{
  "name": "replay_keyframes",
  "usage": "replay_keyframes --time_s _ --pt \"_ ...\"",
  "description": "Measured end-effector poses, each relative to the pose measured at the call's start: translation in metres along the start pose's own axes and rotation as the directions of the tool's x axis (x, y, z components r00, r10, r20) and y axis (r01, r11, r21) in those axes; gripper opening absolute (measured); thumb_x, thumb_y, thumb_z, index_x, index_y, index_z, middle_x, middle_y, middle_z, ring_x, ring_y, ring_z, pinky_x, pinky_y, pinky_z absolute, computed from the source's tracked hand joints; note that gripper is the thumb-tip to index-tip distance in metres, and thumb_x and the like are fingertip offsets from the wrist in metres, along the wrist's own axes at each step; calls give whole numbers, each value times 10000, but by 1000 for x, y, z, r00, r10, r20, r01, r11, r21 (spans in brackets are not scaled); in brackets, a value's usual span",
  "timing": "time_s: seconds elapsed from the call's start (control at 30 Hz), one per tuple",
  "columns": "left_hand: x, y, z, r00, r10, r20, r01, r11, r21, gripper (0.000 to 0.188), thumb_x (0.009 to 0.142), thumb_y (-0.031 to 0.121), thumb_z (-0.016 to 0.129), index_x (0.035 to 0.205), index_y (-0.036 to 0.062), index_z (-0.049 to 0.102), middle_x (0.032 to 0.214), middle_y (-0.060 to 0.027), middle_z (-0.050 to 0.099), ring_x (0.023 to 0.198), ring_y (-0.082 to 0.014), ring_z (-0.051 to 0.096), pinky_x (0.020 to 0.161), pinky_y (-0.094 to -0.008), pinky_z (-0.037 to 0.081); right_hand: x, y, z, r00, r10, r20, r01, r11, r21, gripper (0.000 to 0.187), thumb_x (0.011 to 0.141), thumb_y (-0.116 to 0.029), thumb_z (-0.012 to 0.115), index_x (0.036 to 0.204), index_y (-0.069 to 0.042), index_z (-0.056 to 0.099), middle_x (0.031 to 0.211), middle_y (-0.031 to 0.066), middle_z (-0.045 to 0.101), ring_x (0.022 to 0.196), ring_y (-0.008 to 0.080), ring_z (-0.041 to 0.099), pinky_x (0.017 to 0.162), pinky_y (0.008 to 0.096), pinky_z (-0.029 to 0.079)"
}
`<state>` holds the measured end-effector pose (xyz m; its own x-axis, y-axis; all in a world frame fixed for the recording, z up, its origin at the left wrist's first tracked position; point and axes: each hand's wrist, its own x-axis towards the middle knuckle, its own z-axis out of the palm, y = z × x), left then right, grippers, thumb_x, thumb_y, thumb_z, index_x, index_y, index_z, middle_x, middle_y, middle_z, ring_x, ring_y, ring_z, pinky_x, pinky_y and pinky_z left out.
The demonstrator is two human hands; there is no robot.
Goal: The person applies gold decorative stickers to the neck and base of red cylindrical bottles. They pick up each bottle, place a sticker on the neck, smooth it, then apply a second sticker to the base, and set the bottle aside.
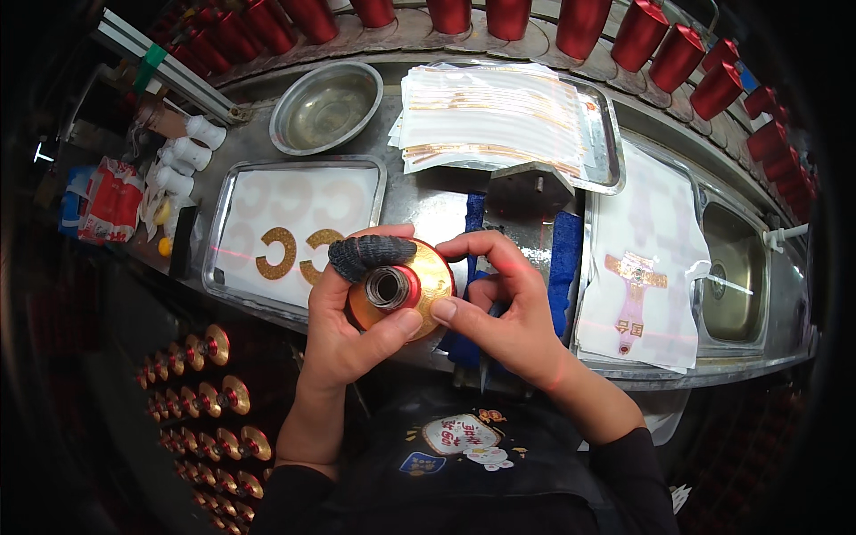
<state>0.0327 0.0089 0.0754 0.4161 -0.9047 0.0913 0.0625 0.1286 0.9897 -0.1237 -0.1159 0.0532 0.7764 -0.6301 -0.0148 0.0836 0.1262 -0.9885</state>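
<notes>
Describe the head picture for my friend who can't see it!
A person's left hand holds an open gold and red bottle while the right hand touches it. Gold C shapes lie on a tray to the left; red containers line the back.

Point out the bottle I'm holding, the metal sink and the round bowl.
Gold-and-red bottle (432,280), head view: gold shoulder.
Metal sink (740,290), head view: bare floor.
Round metal bowl (358,121), head view: inner wall.

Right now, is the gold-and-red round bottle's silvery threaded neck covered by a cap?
No, the threaded neck of the bottle shows an uncovered, dark round opening.
</notes>
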Motion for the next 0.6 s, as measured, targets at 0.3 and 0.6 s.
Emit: replay_keyframes --time_s 0.3,0.6 --pt "0 1 2 1000 13 -18 -13 1000 -8 582 801 56 751 1351 7 570 1398 -117 561 1204 -176 606 1050 -331 469 0 9 3 999 42 16 -43 996 75 302 887 -91 735 1168 -36 640 1067 1 563 619 -22 503 549 154 397" --pt "-3 -5 -5 999 24 28 -23 999 -30 633 803 108 757 1388 -2 542 1477 -154 504 1285 -216 565 1083 -370 459 16 -21 -12 832 500 -240 -209 683 700 157 960 -181 634 1009 -38 676 865 63 665 768 141 652 705 294 536"
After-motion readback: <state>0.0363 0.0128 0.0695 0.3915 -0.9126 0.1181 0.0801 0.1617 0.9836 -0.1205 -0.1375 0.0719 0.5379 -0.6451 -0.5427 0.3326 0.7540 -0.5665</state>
